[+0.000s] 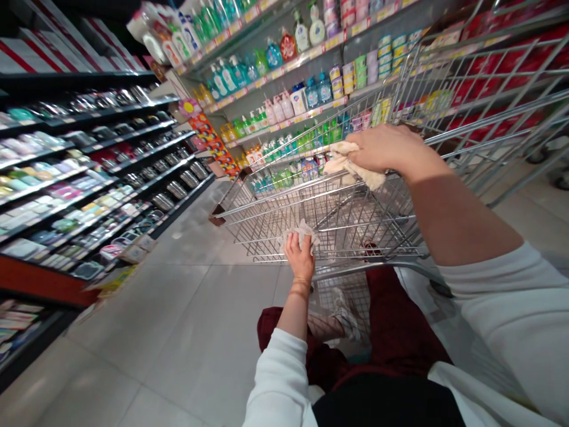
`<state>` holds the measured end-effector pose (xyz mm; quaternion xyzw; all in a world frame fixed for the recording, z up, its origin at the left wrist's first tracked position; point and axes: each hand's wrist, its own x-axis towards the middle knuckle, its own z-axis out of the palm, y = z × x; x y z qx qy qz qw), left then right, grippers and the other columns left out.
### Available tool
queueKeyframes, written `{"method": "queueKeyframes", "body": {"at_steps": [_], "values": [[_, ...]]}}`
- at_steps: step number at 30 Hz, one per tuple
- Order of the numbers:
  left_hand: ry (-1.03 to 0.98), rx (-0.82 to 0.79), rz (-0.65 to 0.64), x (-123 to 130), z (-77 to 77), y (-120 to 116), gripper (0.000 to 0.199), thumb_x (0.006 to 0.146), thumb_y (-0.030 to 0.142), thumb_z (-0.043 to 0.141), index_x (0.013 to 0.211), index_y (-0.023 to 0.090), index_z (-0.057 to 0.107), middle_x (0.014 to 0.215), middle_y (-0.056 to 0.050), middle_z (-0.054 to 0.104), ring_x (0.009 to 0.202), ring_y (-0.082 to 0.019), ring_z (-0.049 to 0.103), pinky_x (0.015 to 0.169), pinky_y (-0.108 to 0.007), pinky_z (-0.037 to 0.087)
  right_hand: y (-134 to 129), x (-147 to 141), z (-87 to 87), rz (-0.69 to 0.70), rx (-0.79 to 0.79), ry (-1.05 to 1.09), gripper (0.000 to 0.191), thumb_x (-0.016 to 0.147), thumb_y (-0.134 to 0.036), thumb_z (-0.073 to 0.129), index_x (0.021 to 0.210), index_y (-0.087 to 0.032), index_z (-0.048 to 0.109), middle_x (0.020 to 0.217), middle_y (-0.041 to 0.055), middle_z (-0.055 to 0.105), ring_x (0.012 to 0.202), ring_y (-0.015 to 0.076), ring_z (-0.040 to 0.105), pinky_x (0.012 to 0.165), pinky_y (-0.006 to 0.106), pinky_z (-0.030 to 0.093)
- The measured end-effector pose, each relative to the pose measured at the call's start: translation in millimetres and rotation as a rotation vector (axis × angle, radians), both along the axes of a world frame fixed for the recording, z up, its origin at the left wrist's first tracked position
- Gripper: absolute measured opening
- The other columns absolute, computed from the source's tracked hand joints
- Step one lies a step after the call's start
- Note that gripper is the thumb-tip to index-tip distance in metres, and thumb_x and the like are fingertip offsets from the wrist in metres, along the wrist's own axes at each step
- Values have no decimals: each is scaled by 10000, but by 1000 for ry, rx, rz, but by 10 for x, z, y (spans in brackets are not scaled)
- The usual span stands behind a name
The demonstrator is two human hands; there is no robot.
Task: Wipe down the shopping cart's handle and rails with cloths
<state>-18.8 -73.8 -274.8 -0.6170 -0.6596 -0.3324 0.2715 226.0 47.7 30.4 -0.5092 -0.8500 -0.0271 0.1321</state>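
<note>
From here I see the left hand (300, 256) reaching straight ahead, fingers curled over a pale cloth (303, 228) against the shopping cart's (275, 200) near wires. Farther, well apart, the right hand (384, 151) arches palm-down, clutching a yellowish cloth (373, 177) at the rail. Beyond stand shelved bottles (273, 53).

White sleeves (502, 296), maroon trousers (395, 314), pale shoe (345, 314)
</note>
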Motion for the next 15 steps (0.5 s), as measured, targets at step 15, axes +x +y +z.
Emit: {"method": "queueKeyframes", "body": {"at_steps": [15], "values": [[-250,166,-21,-130,233,-127,442,725,47,566,1125,194,680,1539,-167,435,1499,-357,357,1227,-600,318,-40,-29,30,-64,-60,-39,472,938,-434,429,1334,-288,638,1246,141,661,1110,350,628,854,483,439]]}}
